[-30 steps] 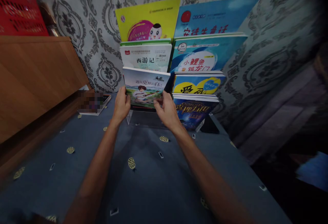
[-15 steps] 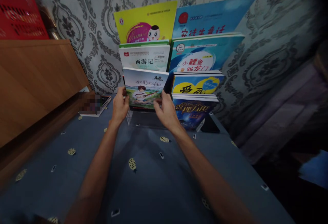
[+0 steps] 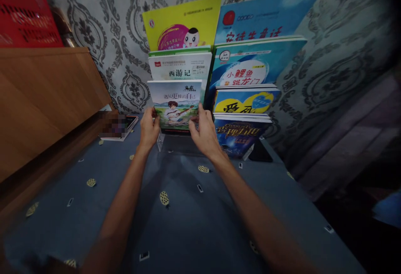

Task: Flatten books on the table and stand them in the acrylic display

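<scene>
A book (image 3: 173,102) with a cartoon child playing a guitar on its cover stands nearly upright between my hands. My left hand (image 3: 149,128) is closed on its left edge, fingertips partly behind it. On its right edge, my right hand (image 3: 204,134) grips with the thumb in front. The book is at the front of a clear stepped stand (image 3: 175,144). Behind it rise a white book (image 3: 180,67) and a yellow one (image 3: 181,21). To the right stand a dark blue book (image 3: 239,136), a yellow-and-blue one (image 3: 242,100), a teal one (image 3: 260,59) and a taller blue one (image 3: 269,15).
A small pile of books (image 3: 117,127) lies on the left of the patterned blue cloth (image 3: 184,219). A wooden cabinet (image 3: 46,102) with a red basket (image 3: 28,15) borders the left. A dark flat object (image 3: 260,153) lies right of the stand. Patterned wallpaper (image 3: 134,36) is behind.
The front book has shifted slightly and its top now looks more level and squared in my hands. The view has moved a little, so the scene sits slightly further right.
</scene>
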The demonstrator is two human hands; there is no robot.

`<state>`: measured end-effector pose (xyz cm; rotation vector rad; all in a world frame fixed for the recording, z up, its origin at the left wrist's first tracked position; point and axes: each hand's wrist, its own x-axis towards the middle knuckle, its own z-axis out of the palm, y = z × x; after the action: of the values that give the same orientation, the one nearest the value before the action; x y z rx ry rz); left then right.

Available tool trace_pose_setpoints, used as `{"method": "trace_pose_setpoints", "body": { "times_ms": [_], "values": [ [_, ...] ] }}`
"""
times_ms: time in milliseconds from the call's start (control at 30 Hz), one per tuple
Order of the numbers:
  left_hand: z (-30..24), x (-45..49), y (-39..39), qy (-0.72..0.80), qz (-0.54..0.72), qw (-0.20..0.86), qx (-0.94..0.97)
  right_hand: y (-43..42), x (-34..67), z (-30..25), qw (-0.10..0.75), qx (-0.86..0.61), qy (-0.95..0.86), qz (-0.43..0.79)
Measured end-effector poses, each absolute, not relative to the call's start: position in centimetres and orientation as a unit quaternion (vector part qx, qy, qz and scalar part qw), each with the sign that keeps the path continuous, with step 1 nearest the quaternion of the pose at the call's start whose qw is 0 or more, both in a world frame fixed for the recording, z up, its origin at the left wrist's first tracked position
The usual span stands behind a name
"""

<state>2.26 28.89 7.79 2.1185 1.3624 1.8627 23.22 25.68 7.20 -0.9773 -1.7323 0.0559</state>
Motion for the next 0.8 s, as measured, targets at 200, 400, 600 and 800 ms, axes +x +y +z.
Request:
{"method": "trace_pose_setpoints", "body": {
  "times_ms": [200,400,600,800],
  "values": [
    [7.6,2.6,28.9,0.442,0.587,-0.023,0.678,26.0,23.5,6.8,0.538,-0.422,-0.729,0.028],
    [7.5,3.1,28.5,0.448,0.583,-0.023,0.678,26.7,23.7,6.2,0.531,-0.440,-0.724,0.029],
    [8.1,3.4,27.2,0.527,0.501,-0.091,0.680,26.4,23.5,6.4,0.507,-0.463,-0.726,0.042],
    [10.3,4.4,25.9,0.512,0.469,-0.210,0.689,26.1,23.3,6.7,0.492,-0.478,-0.725,0.058]
  ]
}}
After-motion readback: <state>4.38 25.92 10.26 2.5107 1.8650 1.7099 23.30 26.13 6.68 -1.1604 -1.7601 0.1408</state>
